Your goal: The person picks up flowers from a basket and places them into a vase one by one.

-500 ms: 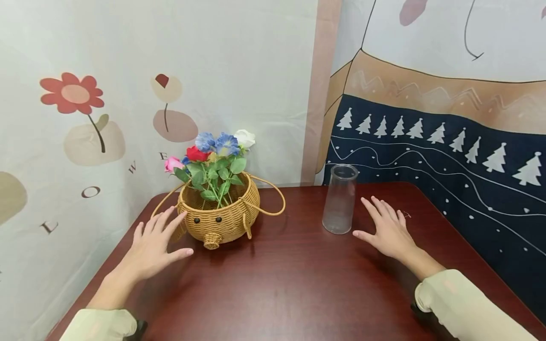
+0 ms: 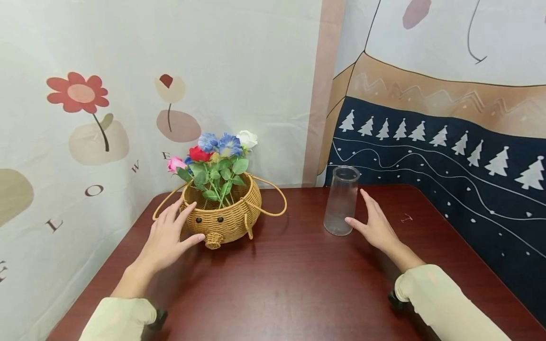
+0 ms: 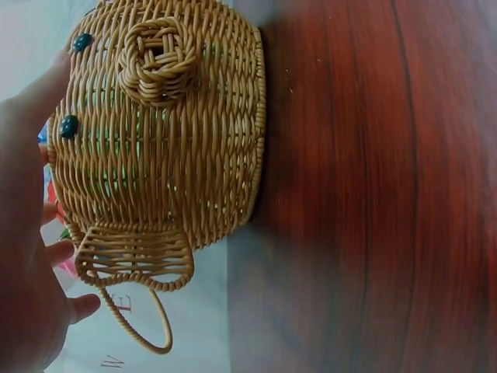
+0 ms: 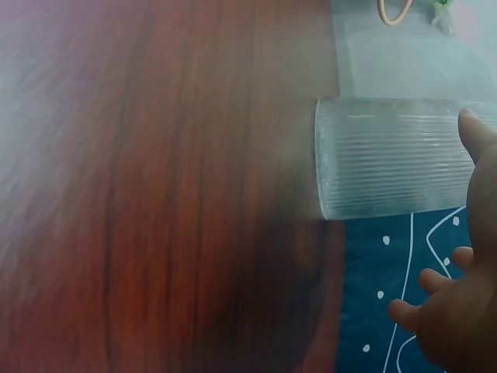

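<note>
– How are the hands held?
– Left hand (image 2: pixel 164 244) and right hand (image 2: pixel 379 229) are both spread, nothing pinched. Just beyond the left, a wicker pig basket (image 2: pixel 230 222) of flowers (image 2: pixel 230 144) is set; just beside the right, a ribbed clear vase (image 2: pixel 340 203), contact unclear.
– Advice?
– Each is best cupped low, evenly.
– Any writing?
– The letters L O W E (image 2: pixel 94 190) can be read on the backdrop (image 2: pixel 264 71) beyond the left.
</note>
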A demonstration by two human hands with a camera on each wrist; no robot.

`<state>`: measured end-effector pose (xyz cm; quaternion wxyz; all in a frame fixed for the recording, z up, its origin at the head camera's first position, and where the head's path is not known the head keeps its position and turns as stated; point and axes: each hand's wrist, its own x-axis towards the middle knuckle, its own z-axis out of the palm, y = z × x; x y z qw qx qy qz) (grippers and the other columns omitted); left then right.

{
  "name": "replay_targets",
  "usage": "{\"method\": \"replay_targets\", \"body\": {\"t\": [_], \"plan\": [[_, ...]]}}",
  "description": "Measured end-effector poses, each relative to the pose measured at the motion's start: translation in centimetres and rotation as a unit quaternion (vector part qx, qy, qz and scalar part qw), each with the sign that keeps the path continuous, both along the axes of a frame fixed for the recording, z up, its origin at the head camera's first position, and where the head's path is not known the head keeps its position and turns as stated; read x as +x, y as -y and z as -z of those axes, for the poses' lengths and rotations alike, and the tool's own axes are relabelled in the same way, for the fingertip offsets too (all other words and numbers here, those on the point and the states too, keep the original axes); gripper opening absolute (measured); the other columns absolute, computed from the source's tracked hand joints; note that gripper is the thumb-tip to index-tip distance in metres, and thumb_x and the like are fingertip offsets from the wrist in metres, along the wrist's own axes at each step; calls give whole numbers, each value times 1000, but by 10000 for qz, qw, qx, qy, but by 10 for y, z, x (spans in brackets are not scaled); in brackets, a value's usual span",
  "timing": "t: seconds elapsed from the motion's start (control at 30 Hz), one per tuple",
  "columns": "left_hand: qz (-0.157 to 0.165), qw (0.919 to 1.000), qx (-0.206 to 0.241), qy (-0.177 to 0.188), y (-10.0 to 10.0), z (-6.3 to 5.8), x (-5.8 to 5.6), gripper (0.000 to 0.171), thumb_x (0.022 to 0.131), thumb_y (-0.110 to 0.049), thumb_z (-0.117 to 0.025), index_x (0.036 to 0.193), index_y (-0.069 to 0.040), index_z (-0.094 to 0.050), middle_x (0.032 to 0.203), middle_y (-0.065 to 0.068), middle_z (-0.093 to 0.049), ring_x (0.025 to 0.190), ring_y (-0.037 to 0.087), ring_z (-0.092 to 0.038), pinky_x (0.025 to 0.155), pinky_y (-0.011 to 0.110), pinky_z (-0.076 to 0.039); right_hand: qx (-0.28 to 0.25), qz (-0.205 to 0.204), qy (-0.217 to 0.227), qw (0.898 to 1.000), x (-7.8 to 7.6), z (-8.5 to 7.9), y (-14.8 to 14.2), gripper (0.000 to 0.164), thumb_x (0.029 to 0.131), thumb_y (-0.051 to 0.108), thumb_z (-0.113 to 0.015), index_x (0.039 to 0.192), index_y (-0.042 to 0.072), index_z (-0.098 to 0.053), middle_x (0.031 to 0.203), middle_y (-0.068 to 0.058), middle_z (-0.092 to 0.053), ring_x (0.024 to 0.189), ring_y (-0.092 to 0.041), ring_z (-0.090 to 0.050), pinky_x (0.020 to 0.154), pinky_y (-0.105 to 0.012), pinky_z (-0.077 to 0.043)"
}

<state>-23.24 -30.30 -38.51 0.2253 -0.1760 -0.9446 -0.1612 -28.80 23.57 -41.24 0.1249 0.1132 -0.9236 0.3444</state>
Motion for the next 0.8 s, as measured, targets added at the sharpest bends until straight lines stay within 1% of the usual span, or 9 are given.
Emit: {"method": "replay_targets", "body": {"t": [0.07, 0.17, 0.3, 0.47, 0.67, 0.8], "plan": [[-43, 9999, 92, 4, -2, 0, -2, 84, 84, -49, -72, 153, -24, -31, 156, 19, -20, 135, 49, -21, 95, 73, -21, -81, 8, -3, 10000, -2, -1, 3, 100, 86, 47, -71, 157, 13, -8, 156, -23, -19, 140, -43, -21, 104, -68, -24], [-80, 9999, 107, -20, -4, -1, -6, 86, 82, -51, -73, 152, -23, -32, 156, 20, -20, 134, 51, -22, 96, 73, -20, -131, -22, 41, 9999, -4, -3, 6, 101, 86, 46, -71, 157, 13, -6, 157, -22, -18, 140, -43, -22, 104, -67, -24], [-170, 9998, 104, -9, -5, -1, -10, 90, 79, -54, -74, 152, -21, -33, 155, 23, -21, 132, 53, -24, 97, 73, -19, -246, -124, 55, 9996, -7, -3, 10, 102, 87, 42, -72, 157, 13, -3, 157, -22, -18, 138, -43, -26, 103, -66, -28], [-311, 9993, 209, 41, -5, 0, -17, 90, 76, -55, -76, 149, -18, -37, 154, 25, -24, 131, 54, -27, 98, 73, -18, -554, -217, -35, 9982, -11, -3, 15, 103, 86, 36, -74, 157, 16, -2, 154, -22, -23, 134, -45, -33, 101, -65, -33], [-277, 9989, 367, 81, -3, -2, -26, 86, 73, -51, -81, 141, -13, -44, 149, 31, -29, 130, 55, -31, 96, 74, -20, -782, -264, -65, 9966, -14, -1, 19, 103, 87, 28, -75, 157, 19, 0, 151, -21, -28, 132, -44, -38, 99, -65, -35], [-223, 9985, 487, 119, -1, -2, -29, 82, 73, -51, -82, 135, -10, -48, 145, 30, -36, 133, 51, -32, 97, 73, -22, -960, -233, -113, 9950, -15, 0, 24, 101, 87, 23, -75, 156, 16, -1, 150, -24, -29, 130, -45, -39, 99, -64, -36]]}}
